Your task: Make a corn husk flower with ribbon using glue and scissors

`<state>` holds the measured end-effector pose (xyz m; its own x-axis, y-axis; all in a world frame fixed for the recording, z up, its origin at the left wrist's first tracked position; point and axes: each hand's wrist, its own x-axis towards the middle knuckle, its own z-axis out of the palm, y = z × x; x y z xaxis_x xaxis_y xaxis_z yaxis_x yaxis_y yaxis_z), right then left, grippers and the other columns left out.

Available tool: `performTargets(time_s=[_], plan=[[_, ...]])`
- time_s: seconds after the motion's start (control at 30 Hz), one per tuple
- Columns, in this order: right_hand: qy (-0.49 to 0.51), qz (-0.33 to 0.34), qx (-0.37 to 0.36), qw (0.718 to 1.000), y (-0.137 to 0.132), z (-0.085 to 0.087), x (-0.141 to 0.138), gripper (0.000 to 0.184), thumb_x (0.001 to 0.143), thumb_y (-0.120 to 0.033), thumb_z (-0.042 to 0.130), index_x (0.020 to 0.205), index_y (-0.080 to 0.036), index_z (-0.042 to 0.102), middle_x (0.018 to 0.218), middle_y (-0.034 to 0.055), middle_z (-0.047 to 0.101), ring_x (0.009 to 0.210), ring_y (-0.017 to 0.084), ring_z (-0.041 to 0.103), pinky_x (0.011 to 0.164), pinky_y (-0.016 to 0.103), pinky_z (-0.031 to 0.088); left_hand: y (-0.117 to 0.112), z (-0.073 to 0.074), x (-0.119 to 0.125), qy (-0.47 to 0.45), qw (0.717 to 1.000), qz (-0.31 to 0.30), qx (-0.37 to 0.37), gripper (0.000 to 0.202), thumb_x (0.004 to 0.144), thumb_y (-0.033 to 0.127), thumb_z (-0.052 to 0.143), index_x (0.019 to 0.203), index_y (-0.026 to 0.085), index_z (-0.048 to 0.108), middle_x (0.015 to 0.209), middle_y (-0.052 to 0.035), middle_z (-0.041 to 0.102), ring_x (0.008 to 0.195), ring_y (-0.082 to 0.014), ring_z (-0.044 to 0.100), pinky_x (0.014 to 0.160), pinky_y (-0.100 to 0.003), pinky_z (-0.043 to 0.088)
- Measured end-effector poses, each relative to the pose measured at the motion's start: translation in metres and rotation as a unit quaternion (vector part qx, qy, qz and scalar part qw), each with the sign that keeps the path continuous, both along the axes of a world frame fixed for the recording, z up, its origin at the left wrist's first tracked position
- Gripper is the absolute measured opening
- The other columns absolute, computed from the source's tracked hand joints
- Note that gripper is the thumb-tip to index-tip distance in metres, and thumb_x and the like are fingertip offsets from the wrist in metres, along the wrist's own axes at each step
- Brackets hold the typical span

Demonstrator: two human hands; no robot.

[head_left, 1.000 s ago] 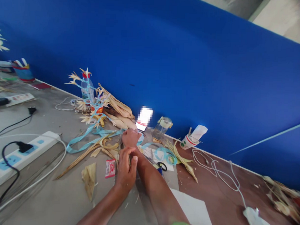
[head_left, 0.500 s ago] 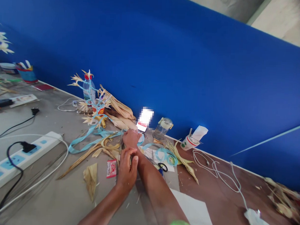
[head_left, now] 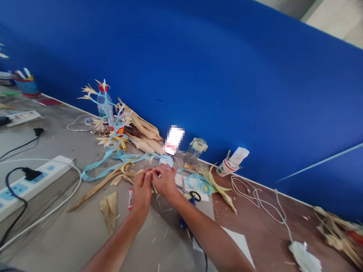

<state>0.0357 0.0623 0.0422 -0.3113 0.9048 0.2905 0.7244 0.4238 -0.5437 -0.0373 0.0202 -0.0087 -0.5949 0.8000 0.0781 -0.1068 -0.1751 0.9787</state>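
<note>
Fine fingerwork: the left hand (head_left: 142, 189) and right hand (head_left: 165, 182) are meeting at the fingertips, seemingly pinching something I cannot make out; husk (head_left: 116, 174) is lying left of them, blue tape (head_left: 166, 160) just beyond. The next move is probably calling for steady pinching.

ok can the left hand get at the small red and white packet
Likely yes: the packet lies beside the left hand, partly hidden by it in this view, with nothing seen lying on top. That hand meets the right hand, though, and may need freeing first.
</note>
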Motion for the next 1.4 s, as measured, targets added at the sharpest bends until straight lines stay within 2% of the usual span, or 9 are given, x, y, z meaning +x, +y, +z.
performTargets(time_s=[0.3,0.47,0.57,0.77,0.93,1.03,1.2,1.33,1.4], plan=[[-0.062,0.047,-0.022,0.997,-0.020,0.004,0.031,0.019,0.081,-0.023,0.058,0.068,-0.020,0.070,0.076,0.0031,0.068,0.081,0.019,0.058,0.078,0.033,0.032,-0.004,0.012,0.006,-0.084,0.993,-0.081,-0.013,0.021,0.069,0.037,0.066,0.075,0.017,0.063,0.070,0.0007,0.063,0.067,-0.0141,0.057,0.066,-0.026,0.046],[0.124,0.020,-0.123,0.984,-0.010,0.011,0.055,0.013,0.074,-0.024,0.062,0.083,-0.020,0.070,0.073,0.0004,0.065,0.066,0.014,0.054,0.067,0.027,0.041,-0.008,0.013,0.012,-0.010,0.995,-0.095,-0.024,0.019,0.072,0.037,0.065,0.074,0.018,0.064,0.066,0.0011,0.061,0.064,-0.0145,0.054,0.061,-0.026,0.044],[0.198,0.035,-0.159,0.967,-0.008,0.003,0.054,0.009,0.070,-0.026,0.064,0.075,-0.020,0.066,0.069,-0.0013,0.062,0.065,0.014,0.053,0.064,0.025,0.042,-0.008,0.008,0.015,0.060,0.992,-0.102,-0.034,0.019,0.074,0.037,0.062,0.071,0.018,0.065,0.063,0.0005,0.061,0.067,-0.0168,0.056,0.062,-0.027,0.043],[0.268,0.003,-0.168,0.949,-0.006,-0.009,0.043,0.017,0.069,-0.032,0.061,0.060,-0.019,0.056,0.058,-0.0037,0.053,0.058,0.012,0.047,0.059,0.024,0.038,-0.006,0.001,0.015,0.106,0.986,-0.116,-0.049,0.023,0.076,0.040,0.058,0.073,0.018,0.065,0.067,-0.0009,0.063,0.066,-0.0167,0.054,0.062,-0.027,0.041],[0.307,-0.037,-0.095,0.946,0.033,0.004,0.051,0.021,0.074,-0.038,0.057,0.069,-0.018,0.056,0.057,-0.0041,0.052,0.053,0.011,0.047,0.054,0.022,0.038,-0.007,0.002,0.016,0.109,0.985,-0.115,-0.072,0.024,0.075,0.041,0.057,0.071,0.017,0.062,0.061,0.0018,0.055,0.060,-0.0142,0.047,0.057,-0.026,0.036],[0.241,-0.084,-0.099,0.962,0.063,0.005,0.052,0.019,0.080,-0.033,0.048,0.075,-0.017,0.057,0.062,-0.0023,0.058,0.051,0.010,0.051,0.053,0.021,0.041,-0.009,0.002,0.017,0.114,0.982,-0.125,-0.078,0.027,0.079,0.042,0.054,0.070,0.018,0.059,0.059,0.0035,0.050,0.058,-0.0131,0.043,0.055,-0.025,0.032],[0.158,-0.081,-0.115,0.977,0.090,-0.007,0.043,0.014,0.077,-0.021,0.052,0.068,-0.017,0.062,0.060,-0.0019,0.063,0.050,0.010,0.055,0.058,0.021,0.043,-0.012,0.002,0.017,0.178,0.973,-0.129,-0.069,0.034,0.083,0.044,0.048,0.062,0.019,0.055,0.055,0.0026,0.047,0.054,-0.0133,0.042,0.053,-0.025,0.030],[0.098,-0.080,-0.116,0.985,0.098,-0.016,0.038,0.017,0.077,-0.017,0.053,0.065,-0.017,0.065,0.060,-0.0007,0.065,0.057,0.012,0.059,0.063,0.022,0.044,-0.010,0.001,0.019,0.194,0.975,-0.097,-0.037,0.019,0.077,0.035,0.057,0.085,0.018,0.063,0.083,-0.0028,0.059,0.062,-0.0143,0.052,0.059,-0.027,0.040],[0.076,-0.077,-0.117,0.987,0.100,-0.019,0.036,0.018,0.078,-0.017,0.053,0.067,-0.017,0.067,0.061,-0.0002,0.066,0.059,0.012,0.060,0.064,0.022,0.043,-0.010,0.002,0.020,0.207,0.973,-0.102,-0.020,0.015,0.077,0.031,0.056,0.080,0.018,0.062,0.086,-0.0037,0.057,0.066,-0.0149,0.053,0.062,-0.028,0.042]])
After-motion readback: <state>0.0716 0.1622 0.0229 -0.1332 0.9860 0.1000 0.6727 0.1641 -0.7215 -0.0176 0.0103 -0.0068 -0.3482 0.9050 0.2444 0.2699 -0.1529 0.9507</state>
